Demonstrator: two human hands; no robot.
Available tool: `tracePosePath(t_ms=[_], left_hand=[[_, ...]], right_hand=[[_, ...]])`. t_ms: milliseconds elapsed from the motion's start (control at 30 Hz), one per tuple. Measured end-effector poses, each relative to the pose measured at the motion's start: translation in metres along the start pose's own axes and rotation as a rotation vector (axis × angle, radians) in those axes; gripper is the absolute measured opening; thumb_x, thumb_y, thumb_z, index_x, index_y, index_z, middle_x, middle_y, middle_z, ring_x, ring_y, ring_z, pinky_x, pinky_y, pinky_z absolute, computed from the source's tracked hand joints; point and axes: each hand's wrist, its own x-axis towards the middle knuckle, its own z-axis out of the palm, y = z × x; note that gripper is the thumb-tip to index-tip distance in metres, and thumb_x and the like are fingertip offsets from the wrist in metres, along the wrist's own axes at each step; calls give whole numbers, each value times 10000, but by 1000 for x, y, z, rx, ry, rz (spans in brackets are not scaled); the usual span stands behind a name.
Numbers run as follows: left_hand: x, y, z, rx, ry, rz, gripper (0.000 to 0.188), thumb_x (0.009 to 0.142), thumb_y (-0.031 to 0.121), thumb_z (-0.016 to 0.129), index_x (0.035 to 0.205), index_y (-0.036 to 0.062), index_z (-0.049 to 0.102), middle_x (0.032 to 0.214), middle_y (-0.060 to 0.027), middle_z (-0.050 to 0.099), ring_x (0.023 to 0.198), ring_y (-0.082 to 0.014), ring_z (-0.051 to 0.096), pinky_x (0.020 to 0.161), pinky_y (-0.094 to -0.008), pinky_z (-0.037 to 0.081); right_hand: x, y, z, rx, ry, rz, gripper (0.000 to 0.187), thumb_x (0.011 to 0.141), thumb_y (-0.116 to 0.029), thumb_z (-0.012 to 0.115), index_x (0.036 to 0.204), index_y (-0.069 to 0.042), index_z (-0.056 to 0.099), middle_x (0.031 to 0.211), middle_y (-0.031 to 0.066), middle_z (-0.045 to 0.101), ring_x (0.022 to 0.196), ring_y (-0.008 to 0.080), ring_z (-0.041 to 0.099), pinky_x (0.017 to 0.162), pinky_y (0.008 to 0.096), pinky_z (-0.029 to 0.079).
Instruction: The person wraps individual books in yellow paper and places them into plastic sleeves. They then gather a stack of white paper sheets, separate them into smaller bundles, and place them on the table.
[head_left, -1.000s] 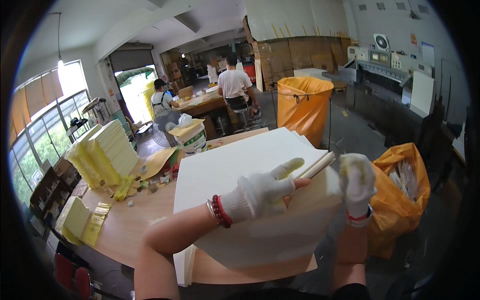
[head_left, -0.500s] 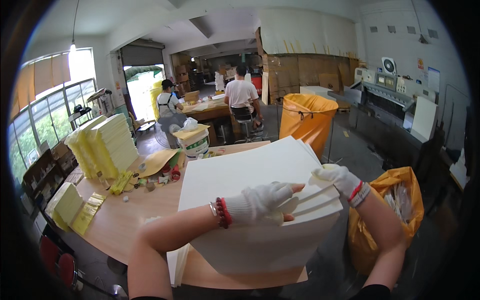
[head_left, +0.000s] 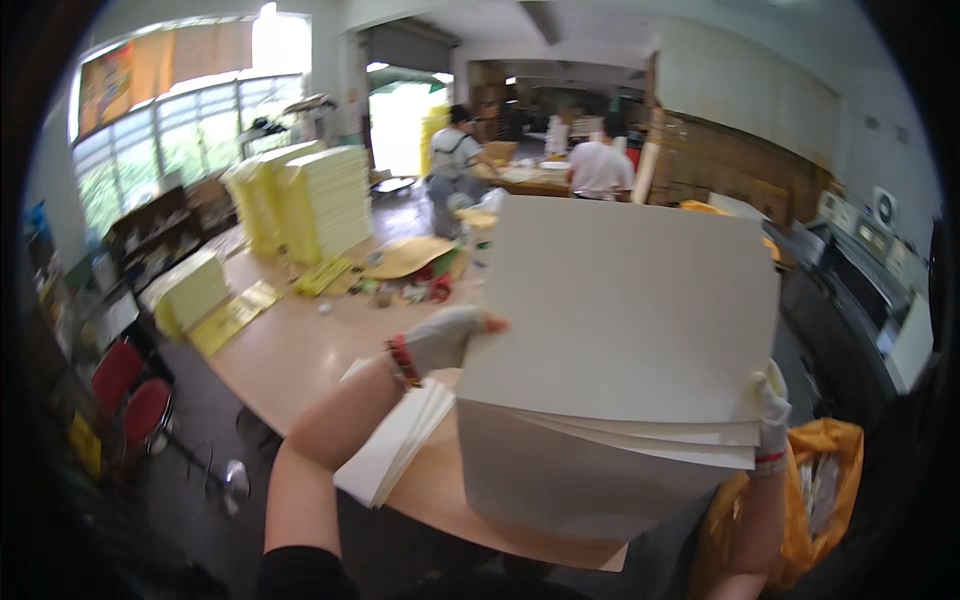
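A tall stack of large white card sheets [head_left: 590, 475] stands at the table's near edge, its upper sheets fanned apart along the near side. Over it, the top sheets [head_left: 625, 310] are tipped up at the far side. My left hand [head_left: 445, 338], in a white fingerless glove, grips their left edge; its thumb shows, while the other fingers are hidden. At the right edge my gloved right hand [head_left: 772, 410] is closed on the sheets, partly hidden behind the corner.
A smaller pile of white sheets [head_left: 400, 440] lies left of the stack on the wooden table [head_left: 285, 345]. Yellow-wrapped stacks [head_left: 325, 205] stand farther left. An orange bag [head_left: 825, 500] is at the right. Two people [head_left: 600, 170] work at a far table.
My left hand has moved from atop the sheets to their left edge. My right hand has come down the right edge. The top sheets have tipped up, and the view has turned left.
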Motion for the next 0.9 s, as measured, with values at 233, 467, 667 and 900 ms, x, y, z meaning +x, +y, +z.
tracePosePath(t_ms=[233,467,667,900], left_hand=[[-64,-25,40,-65,222,154,440,785,70,632,1194,-13,496,1020,-94,594,854,-163,612,771,-300,522],[-181,-49,-2,-126,429,339,268,840,77,562,1080,-44,579,915,-100,631,806,-155,638,721,-285,540],[-255,-113,-69,-493,571,587,398,829,64,551,1201,-53,468,1089,-162,595,954,-258,628,836,-372,533],[-242,-188,-122,-487,791,852,479,810,31,554,1267,-11,417,1192,-155,529,1089,-290,554,932,-416,483]], right_hand=[[5,-25,10,-494,-152,7,398,974,-312,481,1146,36,570,949,73,635,800,99,600,664,217,470],[3,-40,43,-377,58,361,353,969,-343,481,1093,-26,574,754,24,606,485,-1,470,400,120,326],[2,-32,31,-321,79,326,383,948,-378,512,1098,-28,559,729,26,576,455,14,478,342,128,277],[3,-30,31,-334,105,328,365,958,-370,495,1087,-37,565,719,9,557,448,0,440,346,114,273]])
